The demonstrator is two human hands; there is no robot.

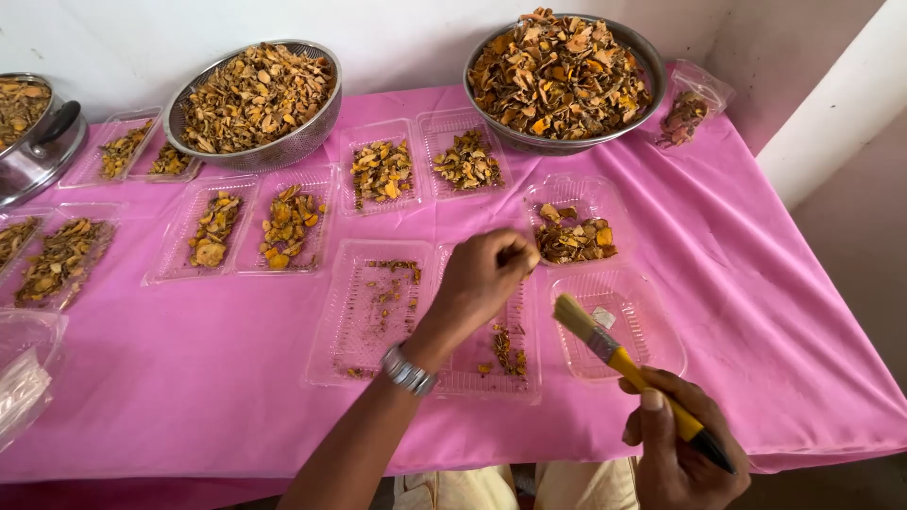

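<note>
At lower right of the frame, the person's right hand [682,453] grips a yellow-handled paintbrush [631,369], bristles up. The left hand [485,276], fingertips pinched together, hovers over an open clear tray [364,316] at centre. Two metal bowls [257,102] of dried orange pieces sit along the top of the pink tablecloth [756,283].

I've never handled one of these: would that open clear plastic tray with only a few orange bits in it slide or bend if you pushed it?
The clear tray looks thin and see-through, so it probably flexes when lifted by one edge. Holding only scattered dried pieces, it is likely very light and would skid across the pink cloth at a nudge. The left hand above it could easily shift it.
</note>
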